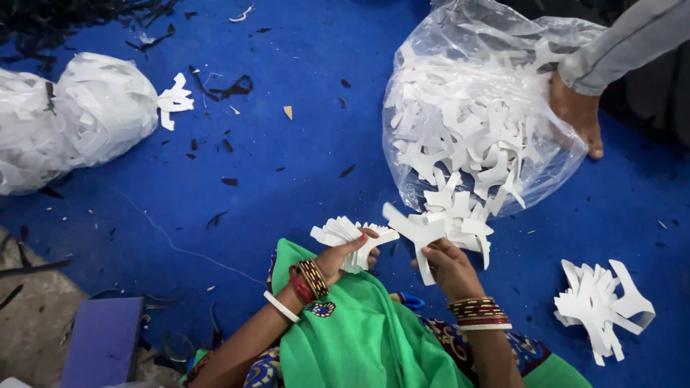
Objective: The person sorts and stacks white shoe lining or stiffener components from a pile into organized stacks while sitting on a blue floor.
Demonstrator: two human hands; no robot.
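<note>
White cutouts (438, 226) – flat, branched, stacked unevenly.

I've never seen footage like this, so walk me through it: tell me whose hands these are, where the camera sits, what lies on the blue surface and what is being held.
There is one picture, taken by a camera worn on a person's head, looking down at their own bare hands. There is no machine. The left hand grips a fanned stack of white cut-outs. The right hand holds another white cut-out piece at the mouth of a clear plastic bag full of the same shapes. A second person's hand rests on that bag's far side. On the blue surface lie a tied white bag at left, a loose pile of cut-outs at right, and dark scraps.
</note>
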